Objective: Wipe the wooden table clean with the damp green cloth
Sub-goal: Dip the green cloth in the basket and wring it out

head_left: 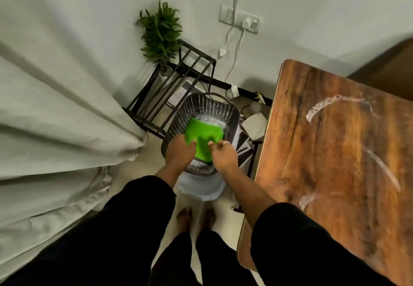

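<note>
The bright green cloth (203,135) hangs spread over a dark perforated basket (201,109) on the floor, left of the table. My left hand (178,151) grips the cloth's left edge and my right hand (224,154), a ring on one finger, pinches its right edge. The wooden table (335,162) fills the right side; white curved smears (321,106) and other streaks mark its top. Both hands are off the table, to its left.
A pale bucket (199,189) sits under the basket. Behind stand a black metal rack (178,79) with a potted plant (161,32), wall sockets with white cables (240,20), and papers (254,124) on the floor. A grey curtain (55,118) hangs left. My bare feet (194,217) stand below.
</note>
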